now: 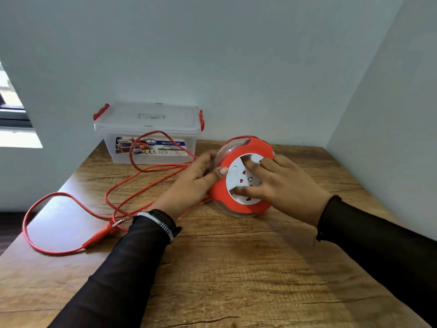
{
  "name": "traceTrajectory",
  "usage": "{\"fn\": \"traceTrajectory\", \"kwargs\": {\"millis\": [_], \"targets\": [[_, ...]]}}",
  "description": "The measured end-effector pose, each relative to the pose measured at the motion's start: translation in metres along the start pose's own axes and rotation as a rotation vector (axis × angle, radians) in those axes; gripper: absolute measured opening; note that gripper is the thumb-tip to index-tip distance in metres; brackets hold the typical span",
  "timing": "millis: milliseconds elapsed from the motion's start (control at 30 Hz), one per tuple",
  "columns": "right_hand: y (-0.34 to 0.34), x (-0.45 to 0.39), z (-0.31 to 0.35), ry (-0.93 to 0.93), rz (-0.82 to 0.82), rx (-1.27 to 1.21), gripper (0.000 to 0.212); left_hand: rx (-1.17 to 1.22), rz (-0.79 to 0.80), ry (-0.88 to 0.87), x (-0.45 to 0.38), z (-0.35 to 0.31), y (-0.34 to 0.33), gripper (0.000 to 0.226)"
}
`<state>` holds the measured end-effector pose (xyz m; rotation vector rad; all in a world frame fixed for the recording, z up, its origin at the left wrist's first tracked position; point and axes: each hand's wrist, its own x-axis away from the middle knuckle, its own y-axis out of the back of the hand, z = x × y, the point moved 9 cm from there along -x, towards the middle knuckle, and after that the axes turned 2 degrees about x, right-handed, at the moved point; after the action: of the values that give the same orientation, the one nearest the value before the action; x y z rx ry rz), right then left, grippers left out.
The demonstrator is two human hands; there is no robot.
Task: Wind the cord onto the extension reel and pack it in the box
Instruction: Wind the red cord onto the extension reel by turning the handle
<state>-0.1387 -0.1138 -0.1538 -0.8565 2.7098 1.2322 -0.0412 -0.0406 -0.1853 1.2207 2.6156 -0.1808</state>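
Both hands on the reel (243, 176): left hand (196, 181) grips its rim, right hand's (281, 183) fingers spread flat on the hub. Cord (142, 185) trails loose leftward beyond the left fingers.

Soft daylight from left window (9, 100); wide-angle edge distortion; slight blur.
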Motion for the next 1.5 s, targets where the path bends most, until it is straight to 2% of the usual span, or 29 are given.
{"fn": "traceTrajectory", "kwargs": {"millis": [233,433,600,733,800,1033,1233,1300,1367,1433,1500], "targets": [[0.002,0.015,0.0,-0.212,0.042,-0.037,0.053,0.031,0.041,0.05,0.003,0.002,-0.008,0.03],[-0.001,0.023,-0.011,-0.58,0.096,-0.137,0.055,0.018,0.027,0.072,0.009,0.009,-0.01,0.04],[-0.007,0.037,-0.015,-0.831,0.037,-0.276,0.056,0.041,0.016,0.081,0.009,0.017,-0.019,0.043],[-0.02,0.062,-0.019,-1.218,-0.122,-0.678,0.061,0.073,0.004,0.086,0.012,0.025,-0.03,0.044],[-0.031,0.066,-0.017,-1.336,-0.153,-0.827,0.064,0.069,0.001,0.092,0.012,0.028,-0.031,0.043],[-0.041,0.071,-0.015,-1.486,-0.315,-1.089,0.065,0.039,-0.007,0.099,0.01,0.027,-0.031,0.044],[-0.053,0.07,-0.005,-1.699,-0.452,-1.531,0.064,0.017,-0.003,0.083,0.009,0.029,-0.034,0.044],[-0.058,0.066,0.002,-1.782,-0.416,-1.762,0.055,0.024,-0.005,0.084,0.009,0.03,-0.034,0.046],[-0.062,0.061,0.011,-1.81,-0.299,-1.939,0.038,0.051,-0.01,0.087,0.008,0.031,-0.033,0.046],[-0.061,0.059,0.012,-1.751,-0.151,-1.958,0.022,0.065,-0.007,0.083,0.007,0.032,-0.031,0.043],[-0.054,0.065,0.006,-1.661,-0.073,-1.855,0.024,0.063,-0.005,0.083,0.006,0.032,-0.028,0.038]]}}
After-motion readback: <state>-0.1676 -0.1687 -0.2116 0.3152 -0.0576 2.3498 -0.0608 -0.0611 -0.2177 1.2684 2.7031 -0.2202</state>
